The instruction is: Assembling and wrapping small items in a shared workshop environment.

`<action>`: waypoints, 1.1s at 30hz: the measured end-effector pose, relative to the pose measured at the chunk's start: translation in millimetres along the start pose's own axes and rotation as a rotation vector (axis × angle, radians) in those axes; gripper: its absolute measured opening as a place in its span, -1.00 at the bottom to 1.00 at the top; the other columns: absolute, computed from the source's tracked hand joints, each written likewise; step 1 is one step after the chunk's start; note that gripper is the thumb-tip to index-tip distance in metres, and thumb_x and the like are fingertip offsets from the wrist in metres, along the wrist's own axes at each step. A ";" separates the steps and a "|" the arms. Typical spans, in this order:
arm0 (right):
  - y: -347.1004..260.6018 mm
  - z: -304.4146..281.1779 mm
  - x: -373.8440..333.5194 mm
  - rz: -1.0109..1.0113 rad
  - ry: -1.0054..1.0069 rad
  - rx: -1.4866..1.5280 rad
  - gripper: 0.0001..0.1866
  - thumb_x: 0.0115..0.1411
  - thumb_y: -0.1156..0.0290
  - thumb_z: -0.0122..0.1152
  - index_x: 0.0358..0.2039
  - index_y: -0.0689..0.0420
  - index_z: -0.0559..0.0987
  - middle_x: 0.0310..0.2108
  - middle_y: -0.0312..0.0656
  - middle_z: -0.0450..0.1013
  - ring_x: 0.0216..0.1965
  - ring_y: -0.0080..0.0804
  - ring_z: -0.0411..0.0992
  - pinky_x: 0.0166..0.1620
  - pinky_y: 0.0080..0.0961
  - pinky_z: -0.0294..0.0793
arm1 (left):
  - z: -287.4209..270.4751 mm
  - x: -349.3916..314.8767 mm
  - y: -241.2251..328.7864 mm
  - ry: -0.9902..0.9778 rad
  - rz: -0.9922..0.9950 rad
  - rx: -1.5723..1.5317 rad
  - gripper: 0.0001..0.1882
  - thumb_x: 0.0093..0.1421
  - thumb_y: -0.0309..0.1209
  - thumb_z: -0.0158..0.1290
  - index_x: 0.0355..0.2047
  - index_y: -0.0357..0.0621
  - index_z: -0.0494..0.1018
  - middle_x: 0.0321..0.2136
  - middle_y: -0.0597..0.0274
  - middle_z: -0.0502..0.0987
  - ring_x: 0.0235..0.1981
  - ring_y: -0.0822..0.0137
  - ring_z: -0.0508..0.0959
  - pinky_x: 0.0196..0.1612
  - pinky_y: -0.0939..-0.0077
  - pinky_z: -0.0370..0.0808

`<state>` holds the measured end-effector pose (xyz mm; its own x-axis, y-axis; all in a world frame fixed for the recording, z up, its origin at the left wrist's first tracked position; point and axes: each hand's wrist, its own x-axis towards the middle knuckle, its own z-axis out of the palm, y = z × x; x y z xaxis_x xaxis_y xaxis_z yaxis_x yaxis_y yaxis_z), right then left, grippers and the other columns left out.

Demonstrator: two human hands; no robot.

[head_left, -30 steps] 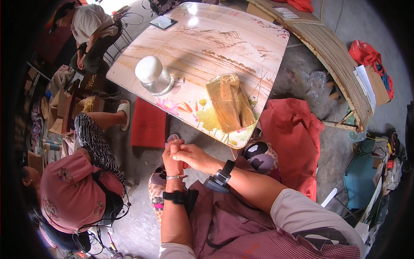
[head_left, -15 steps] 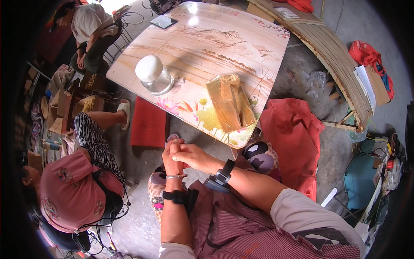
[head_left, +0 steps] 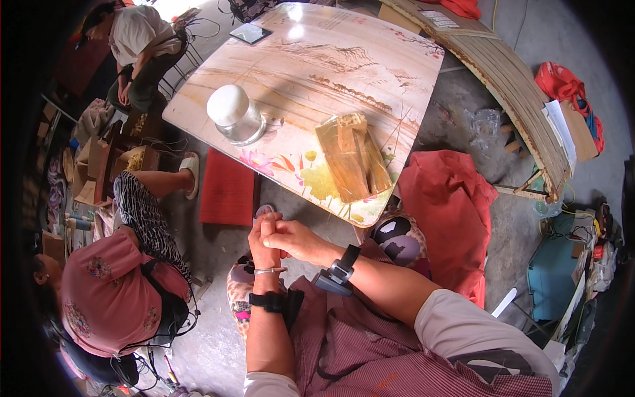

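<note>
My left hand (head_left: 262,242) and my right hand (head_left: 296,239) are clasped together above my lap, just off the near edge of the table. The right one wraps over the left, and its thumb lies across the left fingers. Part of the left fingers is hidden in the clasp. No object shows between them. Nearest to the hands on the table (head_left: 264,66) lies a brown, tape-wrapped bundle (head_left: 354,159). A clear jar with a white lid (head_left: 235,114) stands farther left on the tabletop.
A phone (head_left: 251,33) lies at the table's far left corner. Below it on the floor side is a red box (head_left: 227,188). One person in pink (head_left: 119,284) sits at my left, another (head_left: 145,53) farther off. Red cloth (head_left: 446,212) and a wooden bench (head_left: 503,79) are at right.
</note>
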<state>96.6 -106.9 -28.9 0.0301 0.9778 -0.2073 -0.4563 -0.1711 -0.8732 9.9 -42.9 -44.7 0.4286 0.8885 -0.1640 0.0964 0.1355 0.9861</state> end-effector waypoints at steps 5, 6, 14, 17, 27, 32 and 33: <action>1.2 -1.7 0.7 0.005 0.012 -0.010 -0.76 0.01 0.29 0.04 -0.43 0.22 0.39 -0.53 -0.33 0.30 -0.52 -0.64 0.27 -0.50 -0.72 0.29 | 1.0 -1.3 2.9 0.010 -0.028 -0.024 -0.69 0.10 -0.28 -0.15 -0.43 -0.33 0.41 -0.47 0.22 0.46 -0.45 0.44 0.42 -0.35 0.66 0.34; 0.9 -0.8 1.2 -0.020 -0.001 -0.047 -0.76 0.02 0.27 0.02 -0.43 0.21 0.39 -0.53 -0.33 0.31 -0.52 -0.64 0.28 -0.49 -0.72 0.29 | 0.1 -1.5 3.5 0.000 0.000 -0.003 -0.70 0.10 -0.29 -0.15 -0.43 -0.33 0.41 -0.47 0.22 0.46 -0.45 0.45 0.42 -0.36 0.66 0.34; -9.7 1.4 -4.4 0.016 0.012 -0.003 -0.76 0.03 0.26 0.01 -0.43 0.21 0.40 -0.54 -0.32 0.32 -0.53 -0.64 0.28 -0.50 -0.72 0.29 | 5.7 -1.4 3.1 0.061 -0.024 -0.055 -0.68 0.08 -0.24 -0.14 -0.51 -0.27 0.42 -0.63 0.32 0.38 -0.57 0.52 0.35 -0.49 0.69 0.29; -2.1 -0.1 -0.9 0.003 -0.002 -0.019 -0.75 0.04 0.25 -0.01 -0.42 0.20 0.40 -0.54 -0.32 0.32 -0.54 -0.65 0.27 -0.51 -0.73 0.29 | 6.4 -3.3 7.3 0.048 0.001 -0.048 -0.70 0.08 -0.26 -0.15 -0.51 -0.27 0.42 -0.63 0.33 0.38 -0.57 0.52 0.34 -0.49 0.70 0.28; -2.1 1.5 -0.7 0.014 -0.001 0.020 -0.76 0.03 0.26 0.01 -0.45 0.20 0.40 -0.56 -0.34 0.31 -0.54 -0.66 0.27 -0.52 -0.73 0.28 | 3.2 -1.5 6.4 0.009 -0.044 -0.022 -0.70 0.11 -0.32 -0.19 -0.42 -0.35 0.41 -0.43 0.16 0.47 -0.42 0.41 0.43 -0.34 0.63 0.36; -10.8 3.3 -4.9 0.022 0.004 0.007 -0.78 0.02 0.28 0.01 -0.45 0.20 0.40 -0.55 -0.34 0.31 -0.54 -0.66 0.27 -0.51 -0.72 0.28 | 0.6 -0.7 1.1 0.012 -0.050 -0.044 -0.71 0.11 -0.33 -0.18 -0.41 -0.35 0.41 -0.43 0.16 0.48 -0.42 0.42 0.43 -0.34 0.64 0.35; -14.7 3.3 -6.7 0.026 0.011 0.021 -0.78 0.02 0.29 0.02 -0.45 0.20 0.39 -0.55 -0.34 0.31 -0.54 -0.66 0.27 -0.51 -0.72 0.28 | 1.2 0.0 0.2 0.013 -0.054 -0.080 -0.71 0.11 -0.33 -0.17 -0.41 -0.36 0.41 -0.44 0.16 0.47 -0.43 0.42 0.43 -0.35 0.65 0.35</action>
<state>100.2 -110.5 -13.2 0.0277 0.9716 -0.2348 -0.4757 -0.1938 -0.8580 11.1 -43.4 -44.6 0.4133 0.8842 -0.2174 0.0465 0.2180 0.9748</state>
